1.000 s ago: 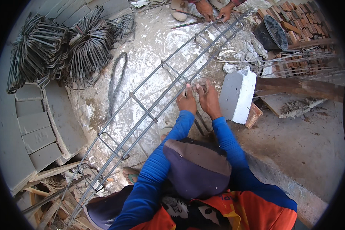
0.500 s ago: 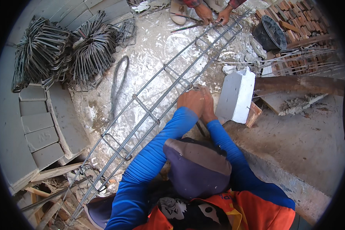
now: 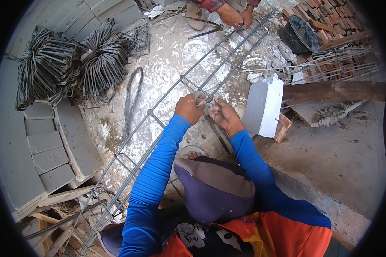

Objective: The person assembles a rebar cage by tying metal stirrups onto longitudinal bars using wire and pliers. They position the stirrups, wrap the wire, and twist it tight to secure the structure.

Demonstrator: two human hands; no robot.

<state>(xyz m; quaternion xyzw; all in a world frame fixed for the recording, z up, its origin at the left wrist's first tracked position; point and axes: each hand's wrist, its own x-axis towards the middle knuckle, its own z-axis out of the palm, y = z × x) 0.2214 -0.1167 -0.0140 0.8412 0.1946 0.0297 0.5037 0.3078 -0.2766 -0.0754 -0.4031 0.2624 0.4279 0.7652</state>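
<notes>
A long rebar cage (image 3: 165, 103) runs diagonally from lower left to upper right, made of straight bars with square stirrups. At one stirrup joint near its middle, both my hands meet with bent, pinching fingers. My left hand (image 3: 190, 109) lies over the near bar, closed on a thin tie wire that shows only faintly. Just right of the joint, my right hand (image 3: 225, 116) is turned partly palm up, thumb and fingers pinched on the wire. Below it, a dark long-handled tool (image 3: 220, 136) lies on the floor, its kind unclear.
Across the cage, another person's hands (image 3: 238, 16) work at its far end, beside dark pincers (image 3: 206, 33). Stirrup piles (image 3: 101, 64) and a wire loop (image 3: 133, 100) lie left. Grey blocks (image 3: 49, 150), a white-faced block (image 3: 263, 107), a black bucket (image 3: 300, 35) and bricks (image 3: 330, 21) stand around.
My hands, close together before, have parted. The left has moved left over the near bar, and the right has turned its palm more upward. The cage stays about where it was.
</notes>
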